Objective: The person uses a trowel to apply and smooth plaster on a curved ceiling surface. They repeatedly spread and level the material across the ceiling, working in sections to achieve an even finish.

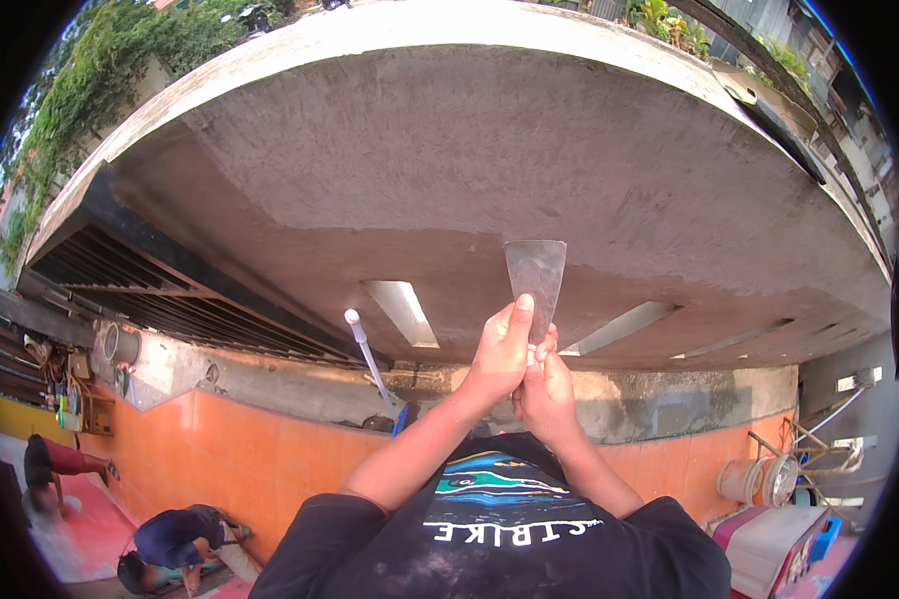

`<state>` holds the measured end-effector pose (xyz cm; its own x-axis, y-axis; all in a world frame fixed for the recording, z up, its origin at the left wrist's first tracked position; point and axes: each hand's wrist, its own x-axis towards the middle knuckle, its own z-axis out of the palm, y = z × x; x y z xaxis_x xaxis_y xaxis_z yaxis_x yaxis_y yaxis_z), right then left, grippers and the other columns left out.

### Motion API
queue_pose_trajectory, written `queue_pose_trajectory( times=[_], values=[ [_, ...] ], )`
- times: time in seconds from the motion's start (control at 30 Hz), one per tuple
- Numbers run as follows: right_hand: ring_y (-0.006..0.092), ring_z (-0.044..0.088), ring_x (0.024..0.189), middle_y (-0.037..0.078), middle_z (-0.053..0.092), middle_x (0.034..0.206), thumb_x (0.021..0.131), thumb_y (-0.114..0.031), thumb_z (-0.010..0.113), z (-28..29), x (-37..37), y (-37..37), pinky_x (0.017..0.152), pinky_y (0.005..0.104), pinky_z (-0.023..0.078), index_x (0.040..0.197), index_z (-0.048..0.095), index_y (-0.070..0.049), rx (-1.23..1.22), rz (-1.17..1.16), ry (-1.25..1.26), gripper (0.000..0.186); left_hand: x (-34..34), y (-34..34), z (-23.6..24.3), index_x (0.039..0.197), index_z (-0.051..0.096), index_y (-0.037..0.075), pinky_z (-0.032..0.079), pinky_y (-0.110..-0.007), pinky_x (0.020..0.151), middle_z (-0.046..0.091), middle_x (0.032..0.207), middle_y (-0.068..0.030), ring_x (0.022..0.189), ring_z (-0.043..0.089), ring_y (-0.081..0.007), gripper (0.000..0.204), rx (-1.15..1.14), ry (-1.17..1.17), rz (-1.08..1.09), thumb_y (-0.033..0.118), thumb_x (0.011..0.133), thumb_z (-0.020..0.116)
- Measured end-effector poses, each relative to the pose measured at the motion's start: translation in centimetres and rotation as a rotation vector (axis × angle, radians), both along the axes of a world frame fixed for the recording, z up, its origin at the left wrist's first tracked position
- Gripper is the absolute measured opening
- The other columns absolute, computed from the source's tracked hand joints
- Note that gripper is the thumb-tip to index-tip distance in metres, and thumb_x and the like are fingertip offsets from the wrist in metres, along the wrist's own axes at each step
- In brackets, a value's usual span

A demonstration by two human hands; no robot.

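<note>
My left hand (501, 347) is closed on a wide metal scraper (535, 268), its thumb lying along the blade. My right hand (545, 391) is closed around the scraper's handle, just below and right of the left one. The blade points up the picture, in front of a grey plastered wall (400, 130) with narrow slot openings (619, 327). A pale pole (370, 359) with a blue lower part stands left of my hands.
A dark metal grille (170, 280) is at left. Below lie an orange tiled floor (220, 449) and a grey strip. Two people (175, 544) (55, 464) bend down at lower left. Buckets (744, 481) and a metal frame (809, 444) are at right.
</note>
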<state>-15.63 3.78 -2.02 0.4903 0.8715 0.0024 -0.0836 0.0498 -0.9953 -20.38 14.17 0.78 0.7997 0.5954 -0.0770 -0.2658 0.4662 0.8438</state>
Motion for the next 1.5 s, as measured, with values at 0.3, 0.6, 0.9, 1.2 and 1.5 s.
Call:
queue_pose_trajectory(
  times=[0.3, 0.6, 0.9, 1.2, 1.5],
  values=[
    [0.0119, 0.055, 0.068, 0.009, 0.059, 0.083, 0.101, -0.015, 0.050, 3.0, 1.2, 5.2, 0.061, 0.0302, 0.047, 0.094, 0.047, 0.000, 0.007, 0.080, -0.086, 0.017, -0.6, 3.9, 3.4, 0.088, 0.052, 0.001, 0.048, -0.028, 0.067, 0.053, 0.069, -0.0053, 0.065, 0.051, -0.0118, 0.054, 0.114, -0.093, 0.204, 0.049, 0.106, 0.034],
    [0.0071, 0.048, 0.048, 0.003, 0.053, 0.071, 0.107, -0.024, 0.035, 0.8, -1.4, 1.1, 0.044, 0.0206, 0.039, 0.106, 0.044, -0.004, 0.071, 0.029, 0.059, 0.022, -1.9, 1.2, 1.5, 0.090, 0.053, 0.000, 0.046, -0.025, 0.064, 0.054, 0.070, -0.0055, 0.063, 0.050, -0.0087, 0.049, 0.061, 0.160, -0.048, 0.044, 0.106, 0.039],
    [0.0066, 0.048, 0.055, 0.000, 0.051, 0.070, 0.105, -0.018, 0.042, 0.9, -0.9, 4.9, 0.051, 0.0232, 0.041, 0.097, 0.043, -0.006, 0.186, -0.080, -0.116, 0.015, -1.0, 3.2, 2.2, 0.092, 0.052, 0.000, 0.048, -0.028, 0.066, 0.056, 0.075, -0.0063, 0.063, 0.049, -0.0095, 0.051, 0.062, 0.012, 0.044, 0.047, 0.106, 0.037],
    [0.0082, 0.048, 0.048, 0.002, 0.051, 0.066, 0.106, -0.024, 0.038, 2.3, -2.3, 2.4, 0.044, 0.0220, 0.039, 0.101, 0.045, -0.005, 0.199, 0.029, 0.159, 0.021, -2.2, 1.9, 3.0, 0.095, 0.055, 0.000, 0.046, -0.024, 0.059, 0.058, 0.075, -0.0050, 0.062, 0.052, -0.0075, 0.048, 0.053, 0.076, -0.019, 0.044, 0.106, 0.039],
    [0.0057, 0.047, 0.051, 0.000, 0.050, 0.068, 0.106, -0.019, 0.038, 0.1, -1.2, 3.2, 0.047, 0.0211, 0.038, 0.097, 0.041, -0.007, 0.098, -0.049, 0.118, 0.015, -1.0, 2.7, 1.0, 0.091, 0.054, 0.000, 0.047, -0.025, 0.062, 0.056, 0.073, -0.0037, 0.064, 0.051, -0.0076, 0.050, 0.160, 0.088, -0.011, 0.046, 0.106, 0.038]
  ],
)
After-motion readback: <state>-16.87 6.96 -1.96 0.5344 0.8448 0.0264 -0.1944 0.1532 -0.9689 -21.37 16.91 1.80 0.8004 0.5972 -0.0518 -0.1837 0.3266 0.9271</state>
